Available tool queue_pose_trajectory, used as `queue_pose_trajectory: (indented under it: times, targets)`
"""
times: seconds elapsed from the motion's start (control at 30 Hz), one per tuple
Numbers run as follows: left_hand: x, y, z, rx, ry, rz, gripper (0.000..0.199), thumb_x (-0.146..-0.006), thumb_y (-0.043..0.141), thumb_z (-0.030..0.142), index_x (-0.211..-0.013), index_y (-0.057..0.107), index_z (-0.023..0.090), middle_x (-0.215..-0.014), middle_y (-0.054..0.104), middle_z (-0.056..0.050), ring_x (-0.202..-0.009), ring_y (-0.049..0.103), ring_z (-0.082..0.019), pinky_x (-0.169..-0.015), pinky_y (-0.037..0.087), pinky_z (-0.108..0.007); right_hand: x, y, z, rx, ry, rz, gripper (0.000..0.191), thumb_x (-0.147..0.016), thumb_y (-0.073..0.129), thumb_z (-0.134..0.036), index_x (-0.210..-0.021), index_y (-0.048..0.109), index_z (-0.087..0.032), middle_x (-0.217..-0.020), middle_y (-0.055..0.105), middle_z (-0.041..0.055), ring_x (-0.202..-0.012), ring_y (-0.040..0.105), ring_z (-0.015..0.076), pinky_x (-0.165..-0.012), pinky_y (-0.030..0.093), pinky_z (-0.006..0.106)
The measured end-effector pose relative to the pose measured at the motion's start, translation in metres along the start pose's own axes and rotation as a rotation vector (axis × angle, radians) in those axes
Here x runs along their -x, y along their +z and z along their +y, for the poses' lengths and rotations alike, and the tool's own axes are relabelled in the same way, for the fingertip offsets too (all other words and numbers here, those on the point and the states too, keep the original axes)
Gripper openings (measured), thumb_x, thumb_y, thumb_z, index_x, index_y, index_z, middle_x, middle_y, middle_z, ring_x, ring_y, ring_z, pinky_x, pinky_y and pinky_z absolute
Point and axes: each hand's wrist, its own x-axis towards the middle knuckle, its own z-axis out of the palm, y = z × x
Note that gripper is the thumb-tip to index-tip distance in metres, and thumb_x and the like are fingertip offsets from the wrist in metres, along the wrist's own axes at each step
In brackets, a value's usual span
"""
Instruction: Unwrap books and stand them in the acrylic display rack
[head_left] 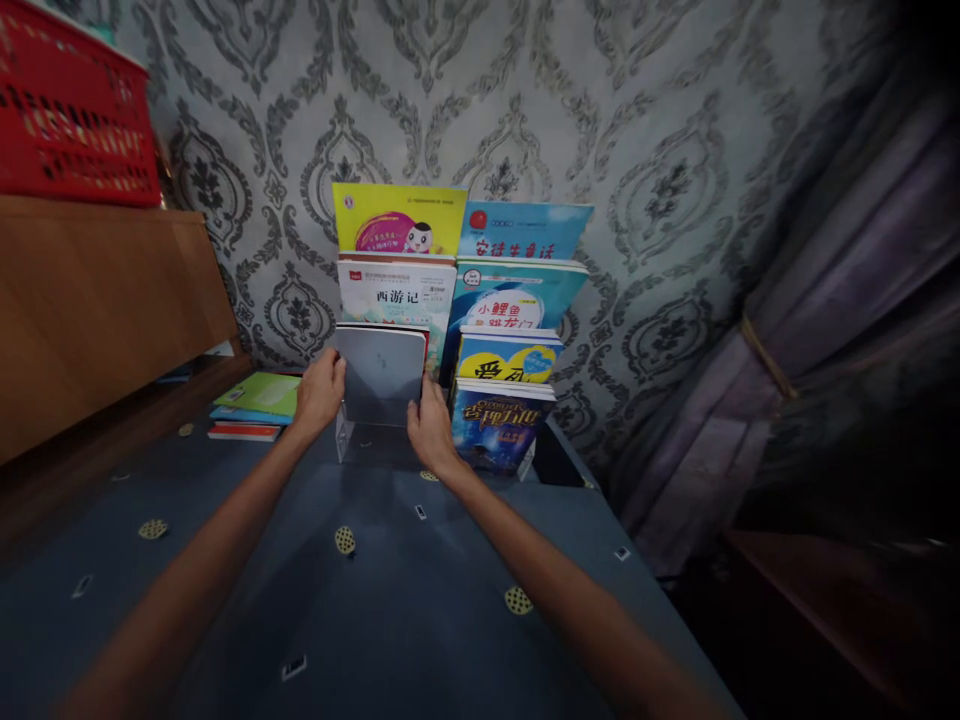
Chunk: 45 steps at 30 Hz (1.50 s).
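A plain grey book point(380, 375) stands upright at the front left of a tiered clear book rack point(342, 440). My left hand point(321, 390) grips its left edge, fingers curled round behind. On the opposite edge, my right hand point(433, 425) presses with thumb and fingers. Behind the grey book rises a white book point(397, 295) with Chinese lettering, and a yellow book point(397, 215) stands above that. In the right column, a dark blue book point(499, 425) is at the front, below a yellow-and-blue book point(510, 357), a teal book point(517, 295) and a light blue book point(525, 228).
A small pile of books point(255, 405) lies left of the rack on the dark blue patterned cloth point(247, 620). Further left, a red plastic basket point(75, 120) sits on a wooden cabinet point(105, 310). Tied curtains point(720, 420) hang at right, beside the patterned wall point(420, 110).
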Motion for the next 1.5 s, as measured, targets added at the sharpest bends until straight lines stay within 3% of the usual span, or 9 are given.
queue_pose_trajectory:
  times: [0.47,0.67,0.8,0.93,1.3,1.4,1.5]
  targets:
    - [-0.003,0.01,-0.009,0.113,0.056,0.083,0.023,-0.096,0.036,0.031,-0.09,0.056,0.02,-0.086,0.064,-0.008,-0.086,0.061,-0.025,-0.08,0.045,-0.035,0.004,0.0,0.002,0.042,0.014,-0.008,0.064,-0.091,0.043,-0.022,-0.15,0.038,0.002,-0.147,0.05,0.0267,-0.139,0.047,0.0329,-0.119,0.038,0.051]
    - [-0.003,0.013,-0.016,0.193,0.11,0.123,0.021,-0.093,0.037,0.033,-0.086,0.053,0.021,-0.09,0.063,-0.009,-0.09,0.059,-0.025,-0.085,0.047,-0.038,0.008,0.002,0.009,0.025,-0.017,0.03,0.064,-0.091,0.045,-0.024,-0.151,0.039,-0.005,-0.149,0.051,0.0223,-0.14,0.047,0.0319,-0.119,0.037,0.053]
    - [0.0,0.015,-0.02,0.25,0.118,0.122,0.024,-0.094,0.037,0.037,-0.087,0.054,0.021,-0.084,0.061,-0.006,-0.081,0.058,-0.023,-0.079,0.047,-0.036,0.011,0.003,0.008,0.031,-0.005,0.027,0.066,-0.09,0.046,-0.025,-0.15,0.04,0.001,-0.15,0.049,0.0257,-0.141,0.046,0.0327,-0.12,0.036,0.051]
    - [0.002,0.016,-0.023,0.294,0.119,0.122,0.025,-0.093,0.038,0.039,-0.089,0.055,0.021,-0.084,0.062,-0.006,-0.082,0.059,-0.023,-0.078,0.047,-0.036,0.013,0.003,0.008,0.021,-0.014,0.03,0.065,-0.09,0.045,-0.025,-0.151,0.039,-0.003,-0.151,0.049,0.0233,-0.142,0.046,0.0318,-0.121,0.034,0.054]
    - [0.009,0.017,-0.027,0.381,0.151,0.105,0.031,-0.094,0.042,0.037,-0.111,0.058,0.017,-0.105,0.068,-0.01,-0.097,0.063,-0.024,-0.086,0.05,-0.038,0.023,-0.006,0.004,-0.014,-0.034,0.012,0.064,-0.092,0.044,-0.024,-0.153,0.036,-0.005,-0.149,0.05,0.0224,-0.143,0.044,0.0301,-0.119,0.037,0.051]
    - [0.017,0.02,-0.039,0.358,0.18,0.078,0.039,-0.097,0.04,0.036,-0.127,0.051,0.015,-0.114,0.067,-0.012,-0.103,0.065,-0.023,-0.085,0.052,-0.036,0.035,-0.01,-0.001,-0.028,-0.032,0.006,0.064,-0.095,0.042,-0.025,-0.154,0.034,-0.003,-0.149,0.049,0.0237,-0.143,0.043,0.0293,-0.12,0.037,0.05]
    - [0.029,0.025,-0.064,0.123,0.141,0.008,0.038,-0.1,0.037,0.034,-0.131,0.049,0.016,-0.121,0.066,-0.012,-0.11,0.063,-0.022,-0.093,0.052,-0.036,0.06,-0.014,-0.006,-0.06,-0.059,-0.004,0.06,-0.098,0.039,-0.024,-0.155,0.034,-0.008,-0.152,0.048,0.0209,-0.144,0.043,0.0268,-0.121,0.037,0.05]
